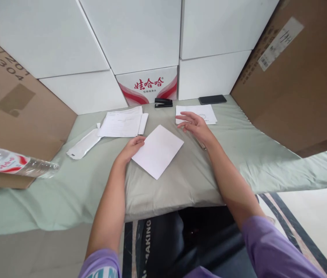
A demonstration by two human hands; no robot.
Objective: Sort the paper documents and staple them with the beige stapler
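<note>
My left hand [133, 149] gripped the white paper [158, 153] by its left edge, in front of me at the table [94, 185]. My right hand [198, 126] was open, fingers spread by the right-hand papers [209, 114], perhaps touching them. I judged myself partway: left-hand papers [119, 124] lay piled, this one was unplaced, and the stapler [163, 103] stood untouched.

green-covered table [65, 200] | white boxes [143, 31] behind | pale floor [322, 212], dark stripes [302, 235]
</note>
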